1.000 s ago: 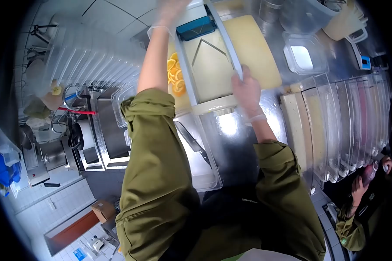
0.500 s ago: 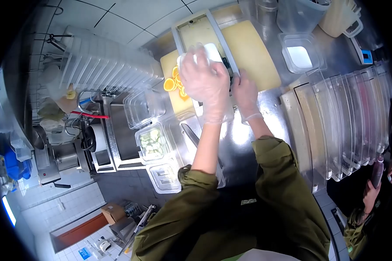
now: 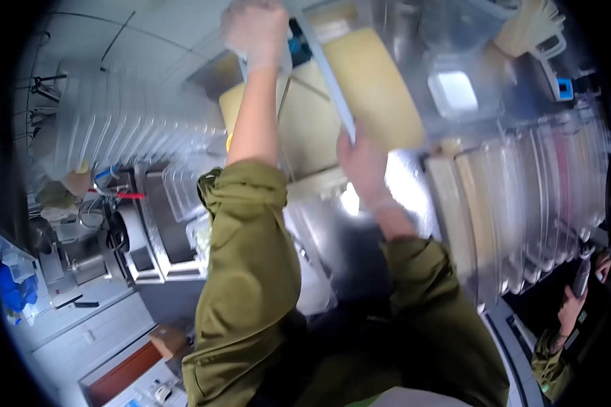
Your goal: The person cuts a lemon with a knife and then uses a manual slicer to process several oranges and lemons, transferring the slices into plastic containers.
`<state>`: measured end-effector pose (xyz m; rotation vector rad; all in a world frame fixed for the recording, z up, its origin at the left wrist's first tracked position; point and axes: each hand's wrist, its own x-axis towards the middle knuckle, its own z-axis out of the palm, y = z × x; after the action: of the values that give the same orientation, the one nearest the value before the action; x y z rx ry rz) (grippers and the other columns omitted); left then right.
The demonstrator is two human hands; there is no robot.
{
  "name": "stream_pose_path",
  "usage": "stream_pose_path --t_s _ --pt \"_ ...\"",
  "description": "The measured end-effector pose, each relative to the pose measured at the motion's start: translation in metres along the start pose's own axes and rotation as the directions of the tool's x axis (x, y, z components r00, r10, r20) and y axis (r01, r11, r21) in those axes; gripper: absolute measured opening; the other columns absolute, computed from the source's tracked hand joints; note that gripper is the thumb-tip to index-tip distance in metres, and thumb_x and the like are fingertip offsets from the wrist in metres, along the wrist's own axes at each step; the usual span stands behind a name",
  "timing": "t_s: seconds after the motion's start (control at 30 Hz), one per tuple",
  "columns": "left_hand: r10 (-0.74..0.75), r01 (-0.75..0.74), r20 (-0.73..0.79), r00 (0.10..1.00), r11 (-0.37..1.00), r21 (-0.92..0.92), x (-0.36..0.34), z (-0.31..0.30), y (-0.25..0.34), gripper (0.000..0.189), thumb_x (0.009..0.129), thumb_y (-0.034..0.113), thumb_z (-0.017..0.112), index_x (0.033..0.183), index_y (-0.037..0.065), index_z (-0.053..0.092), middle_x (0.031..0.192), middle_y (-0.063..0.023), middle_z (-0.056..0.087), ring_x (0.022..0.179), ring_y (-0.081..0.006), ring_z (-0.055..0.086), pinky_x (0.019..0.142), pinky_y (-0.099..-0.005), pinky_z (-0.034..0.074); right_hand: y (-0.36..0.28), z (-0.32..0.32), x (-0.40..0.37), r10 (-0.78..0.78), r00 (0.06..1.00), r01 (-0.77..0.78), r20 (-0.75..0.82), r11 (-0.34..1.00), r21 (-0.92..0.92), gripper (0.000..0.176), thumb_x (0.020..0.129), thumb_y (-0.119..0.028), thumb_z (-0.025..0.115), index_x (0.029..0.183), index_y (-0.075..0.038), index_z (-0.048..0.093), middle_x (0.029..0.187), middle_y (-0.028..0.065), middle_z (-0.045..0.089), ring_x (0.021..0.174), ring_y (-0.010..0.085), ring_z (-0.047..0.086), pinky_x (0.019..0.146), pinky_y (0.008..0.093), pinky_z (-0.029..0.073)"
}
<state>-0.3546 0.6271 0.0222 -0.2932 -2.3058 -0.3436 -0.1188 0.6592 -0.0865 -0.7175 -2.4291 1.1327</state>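
Note:
My gloved left hand [image 3: 254, 30] is at the far end of a slicer [image 3: 324, 64], blurred, its fingers bent over a white holder that it mostly hides. My gloved right hand [image 3: 365, 163] is closed round the near end of the slicer's pale side rail. Beneath the slicer lies a yellowish cutting board [image 3: 377, 88]. Only a sliver of orange slice [image 3: 229, 142] shows beside my left forearm, which covers the area around it.
Clear containers [image 3: 136, 142] stand in a row at left. A square tub with white contents [image 3: 455, 93] sits at upper right, above a row of upright bins [image 3: 516, 203]. Another person's hand [image 3: 570, 308] holds a bottle-like object [image 3: 582, 275] at lower right.
My left hand has moved forward along the slicer, up and left in view. My right hand still grips the near end. The view has shifted, and the left forearm now hides most orange slices.

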Motion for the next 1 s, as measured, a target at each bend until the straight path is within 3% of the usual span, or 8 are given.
stream_pose_path --t_s 0.3,0.37,0.43,0.53,0.6,0.8,0.9,1.0 --pt "0.144 -0.148 -0.072 0.987 0.987 -0.060 -0.105 -0.091 -0.001 0.028 0.065 0.016 0.058 0.092 0.009 0.064 0.100 -0.0139 0.060 0.088 -0.0346 0.055 0.075 -0.0452 0.047 -0.005 -0.003 -0.004 0.024 0.998 -0.022 0.061 0.999 -0.034 0.029 0.091 -0.028 0.047 0.102 -0.003 0.054 0.068 0.0221 0.062 0.065 0.0415 0.061 0.059 0.0512 0.048" --pt "0.054 -0.050 0.074 0.996 0.998 -0.046 -0.138 -0.122 0.012 0.032 0.064 0.015 0.058 0.095 0.010 0.062 0.103 -0.0125 0.058 0.092 -0.0339 0.055 0.075 -0.0440 0.046 -0.001 -0.001 -0.001 0.004 0.998 -0.001 0.061 0.999 -0.047 0.028 0.091 -0.027 0.046 0.100 -0.002 0.054 0.067 0.0219 0.061 0.063 0.0415 0.061 0.058 0.0517 0.048" --pt "0.090 -0.097 -0.070 0.993 0.990 -0.103 -0.143 -0.144 0.023 0.032 0.065 0.015 0.058 0.097 0.011 0.061 0.105 -0.0119 0.058 0.093 -0.0335 0.055 0.075 -0.0438 0.046 -0.004 -0.003 0.000 -0.017 0.999 0.018 0.034 0.999 -0.029 0.027 0.091 -0.027 0.046 0.099 -0.002 0.054 0.066 0.0215 0.061 0.063 0.0412 0.061 0.058 0.0520 0.047" --pt "0.149 -0.152 -0.120 0.982 0.988 -0.014 -0.107 -0.086 0.002 0.029 0.066 0.016 0.057 0.094 0.012 0.064 0.103 -0.0110 0.059 0.091 -0.0321 0.056 0.074 -0.0436 0.047 -0.005 -0.004 -0.005 -0.039 0.999 0.040 0.036 0.999 -0.024 0.026 0.091 -0.026 0.047 0.097 -0.001 0.054 0.064 0.0209 0.061 0.061 0.0404 0.060 0.057 0.0513 0.047" --pt "0.019 -0.019 -0.022 1.000 1.000 0.001 -0.060 -0.049 -0.001 0.019 0.070 0.021 0.055 0.080 0.011 0.068 0.086 -0.0106 0.063 0.079 -0.0321 0.059 0.067 -0.0446 0.049 0.005 0.006 0.001 -0.141 0.989 0.137 -0.033 0.985 -0.108 0.025 0.090 -0.023 0.048 0.099 0.000 0.055 0.063 0.0192 0.060 0.058 0.0381 0.060 0.054 0.0488 0.047" --pt "0.081 -0.078 -0.060 0.995 0.995 0.058 -0.010 0.014 -0.021 0.023 0.075 0.028 0.050 0.079 0.015 0.069 0.086 -0.0102 0.066 0.079 -0.0330 0.061 0.071 -0.0431 0.050 -0.008 -0.004 -0.001 0.069 0.992 -0.069 0.103 0.998 0.000 0.028 0.092 -0.025 0.047 0.101 0.000 0.054 0.073 0.0248 0.061 0.066 0.0440 0.060 0.061 0.0529 0.048" --pt "0.049 -0.049 0.006 0.999 0.999 0.013 -0.006 -0.001 -0.002 0.019 0.076 0.022 0.052 0.082 0.007 0.065 0.091 -0.0150 0.064 0.087 -0.0330 0.060 0.076 -0.0429 0.049 -0.006 -0.003 -0.003 0.063 0.996 -0.061 0.070 0.998 -0.023 0.029 0.092 -0.027 0.046 0.103 -0.001 0.054 0.072 0.0248 0.061 0.066 0.0444 0.060 0.062 0.0530 0.048" --pt "0.121 -0.120 -0.021 0.992 0.992 0.036 -0.013 -0.002 -0.015 0.024 0.075 0.026 0.050 0.083 0.013 0.068 0.089 -0.0119 0.065 0.086 -0.0330 0.060 0.074 -0.0424 0.050 -0.010 -0.007 -0.001 0.084 0.994 -0.084 0.072 0.996 -0.004 0.028 0.092 -0.027 0.046 0.100 -0.002 0.056 0.070 0.0248 0.061 0.066 0.0447 0.059 0.061 0.0536 0.047"
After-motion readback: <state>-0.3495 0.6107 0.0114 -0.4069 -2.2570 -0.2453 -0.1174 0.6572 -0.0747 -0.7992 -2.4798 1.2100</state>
